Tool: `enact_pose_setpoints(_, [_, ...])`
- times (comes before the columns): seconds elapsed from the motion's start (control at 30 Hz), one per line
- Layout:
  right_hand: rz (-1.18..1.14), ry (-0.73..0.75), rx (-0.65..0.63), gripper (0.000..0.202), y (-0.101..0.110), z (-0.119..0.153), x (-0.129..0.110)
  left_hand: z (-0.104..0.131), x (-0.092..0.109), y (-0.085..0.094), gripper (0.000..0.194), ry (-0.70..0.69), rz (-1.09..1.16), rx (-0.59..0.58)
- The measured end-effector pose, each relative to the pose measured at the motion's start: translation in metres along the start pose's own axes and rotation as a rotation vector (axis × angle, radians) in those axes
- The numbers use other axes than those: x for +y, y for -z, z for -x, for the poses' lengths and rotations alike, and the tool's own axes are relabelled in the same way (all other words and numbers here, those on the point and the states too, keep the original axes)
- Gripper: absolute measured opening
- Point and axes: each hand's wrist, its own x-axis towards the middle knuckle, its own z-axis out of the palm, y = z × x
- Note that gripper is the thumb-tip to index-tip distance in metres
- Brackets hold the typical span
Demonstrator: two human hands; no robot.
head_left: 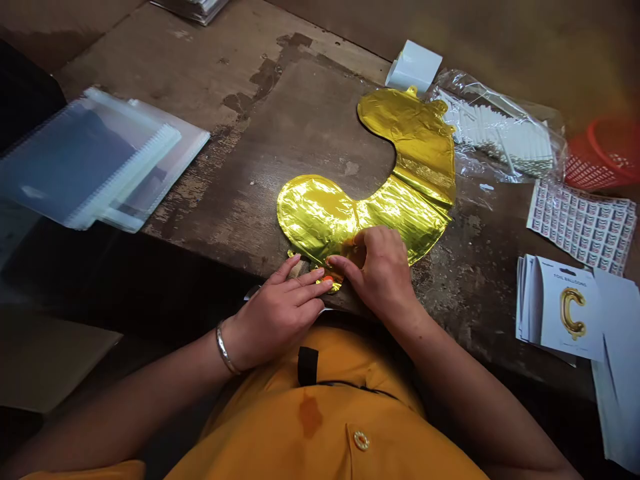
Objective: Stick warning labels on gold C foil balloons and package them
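At the table's (310, 133) near edge, the right hand (387, 273), fingers curled, lies closer than the loosely fanned left hand (280, 313) (any pinch underneath cannot be told) to the gold foil balloon's (400, 207) bend, whose curved length runs toward the far side.

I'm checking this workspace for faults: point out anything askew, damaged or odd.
The tabletop looks worn, its surface patchy and scuffed. At left, the plastic sleeves lie unevenly stacked and appear to overhang the edge. The orange shirt has a dark spot. The gold foil balloon is creased, with no tear visible.
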Motion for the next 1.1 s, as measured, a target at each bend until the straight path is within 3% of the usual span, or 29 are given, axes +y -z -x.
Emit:
enact_pose_setpoints(0.07, [0.085, -0.002, 0.093, 0.019, 0.006, 0.000, 0.002, 0.000, 0.000, -0.001, 0.013, 0.005, 0.013, 0.009])
enact_pose_setpoints(0.13, [0.085, 0.112, 0.136, 0.011, 0.016, 0.002, 0.002, 0.002, -0.001, -0.001, 0.013, 0.014, 0.040, 0.010])
enact_pose_setpoints(0.27, [-0.096, 0.559, -0.110, 0.023, 0.022, 0.017, 0.002, 0.007, -0.006, 0.000, 0.014, 0.042, 0.140, -0.027])
enact_pose_setpoints(0.33, [-0.187, 0.607, -0.152, 0.027, 0.016, 0.024, 0.003, 0.010, -0.008, 0.001, 0.015, 0.051, 0.194, -0.026])
enact_pose_setpoints(0.5, [-0.377, 0.459, -0.061, 0.021, 0.001, 0.026, 0.005, 0.012, -0.008, 0.005, 0.014, 0.118, 0.356, 0.052])
enact_pose_setpoints(0.63, [-0.592, 0.110, -0.065, 0.007, 0.007, 0.015, 0.002, 0.006, -0.005, 0.014, 0.014, 0.162, 0.351, 0.116])
enact_pose_setpoints(0.73, [-0.712, -0.168, -0.135, 0.021, 0.015, 0.003, 0.003, -0.001, -0.002, 0.024, 0.012, 0.176, 0.256, 0.121])
enact_pose_setpoints(0.83, [-0.806, -0.307, -0.233, 0.037, 0.021, -0.007, 0.004, -0.014, 0.001, 0.031, 0.010, 0.098, 0.204, 0.081])
enact_pose_setpoints(0.97, [-0.899, -0.304, -0.361, 0.045, 0.022, -0.015, 0.006, -0.033, 0.001, 0.030, 0.013, -0.075, 0.081, -0.033])
enact_pose_setpoints(1.1, [-0.907, -0.352, -0.304, 0.042, 0.021, -0.021, 0.007, -0.044, -0.008, 0.017, 0.016, -0.156, 0.047, -0.232])
